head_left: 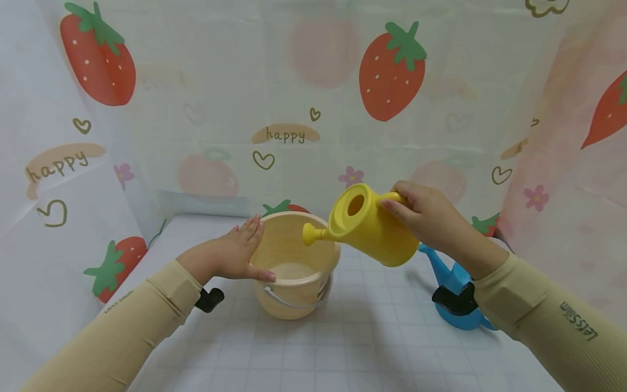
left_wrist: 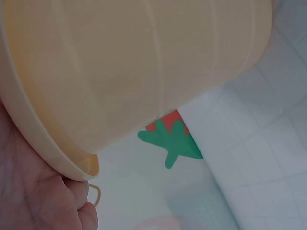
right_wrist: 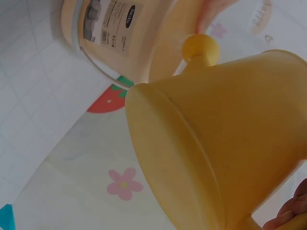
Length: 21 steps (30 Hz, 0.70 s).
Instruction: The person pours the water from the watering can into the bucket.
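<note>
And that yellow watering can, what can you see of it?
The yellow watering can looks like smooth plastic, with a rounded body, a round opening on top, a short spout with a flared tip, and a handle. The right hand grips the handle, holding it above the table, tilted so the spout points at the cream bucket. No water shows coming out.

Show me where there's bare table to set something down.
The tabletop is bare between the bucket and the blue watering can, and in front of the bucket. It is crowded around the bucket's rim, with the left hand and the yellow watering can in the right hand, and under the right forearm.
</note>
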Motion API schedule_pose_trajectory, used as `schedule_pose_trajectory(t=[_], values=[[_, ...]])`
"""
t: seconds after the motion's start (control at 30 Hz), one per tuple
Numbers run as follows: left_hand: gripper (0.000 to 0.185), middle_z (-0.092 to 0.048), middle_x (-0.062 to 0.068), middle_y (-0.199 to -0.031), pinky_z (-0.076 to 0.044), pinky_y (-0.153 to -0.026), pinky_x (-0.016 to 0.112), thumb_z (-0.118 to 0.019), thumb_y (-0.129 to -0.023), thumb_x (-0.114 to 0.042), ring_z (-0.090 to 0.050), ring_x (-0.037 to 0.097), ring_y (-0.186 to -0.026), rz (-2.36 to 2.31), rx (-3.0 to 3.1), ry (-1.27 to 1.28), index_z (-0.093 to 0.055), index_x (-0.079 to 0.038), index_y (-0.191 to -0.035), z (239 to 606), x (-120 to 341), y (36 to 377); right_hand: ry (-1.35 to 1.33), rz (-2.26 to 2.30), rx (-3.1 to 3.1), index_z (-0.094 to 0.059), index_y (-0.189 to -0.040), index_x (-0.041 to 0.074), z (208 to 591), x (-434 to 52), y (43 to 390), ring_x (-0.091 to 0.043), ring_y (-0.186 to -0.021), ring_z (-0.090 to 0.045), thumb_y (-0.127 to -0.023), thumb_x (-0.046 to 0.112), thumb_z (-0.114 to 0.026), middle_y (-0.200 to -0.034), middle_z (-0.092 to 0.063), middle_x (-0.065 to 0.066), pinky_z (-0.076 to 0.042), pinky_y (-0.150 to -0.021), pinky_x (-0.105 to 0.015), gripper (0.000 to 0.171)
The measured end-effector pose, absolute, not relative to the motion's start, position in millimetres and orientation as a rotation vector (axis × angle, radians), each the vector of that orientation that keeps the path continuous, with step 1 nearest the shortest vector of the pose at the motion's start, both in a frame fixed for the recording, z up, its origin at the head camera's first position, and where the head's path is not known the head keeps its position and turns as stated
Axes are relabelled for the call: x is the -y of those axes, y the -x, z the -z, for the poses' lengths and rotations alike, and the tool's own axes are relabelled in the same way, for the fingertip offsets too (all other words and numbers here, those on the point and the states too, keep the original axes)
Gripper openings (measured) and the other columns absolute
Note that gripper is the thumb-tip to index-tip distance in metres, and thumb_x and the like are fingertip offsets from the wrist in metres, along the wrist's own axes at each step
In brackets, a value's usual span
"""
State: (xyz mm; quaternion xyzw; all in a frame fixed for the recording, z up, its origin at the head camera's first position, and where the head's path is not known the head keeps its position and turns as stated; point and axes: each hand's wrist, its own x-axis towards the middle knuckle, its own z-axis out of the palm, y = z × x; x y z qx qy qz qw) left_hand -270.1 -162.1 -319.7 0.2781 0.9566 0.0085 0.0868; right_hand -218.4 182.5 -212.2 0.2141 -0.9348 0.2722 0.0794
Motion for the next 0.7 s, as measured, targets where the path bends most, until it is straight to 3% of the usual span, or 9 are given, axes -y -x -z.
schedule_pose_trajectory(t=[0.7], values=[[0.126,0.005,0.024,-0.149,-0.01,-0.109,0.051,-0.039,-0.066,-0.085,0.001,0.036,-0.138,-0.037,-2.845,-0.828,-0.004,0.008,-0.143,317.8,160.9,269.2,-0.671,-0.787,2.784,-0.056,-0.09,0.007,212.7,-181.7,219.9,-0.021,-0.07,-0.051,-0.093,0.036,-0.049,-0.077,-0.054,-0.006,-0.047,-0.062,-0.029,0.03]])
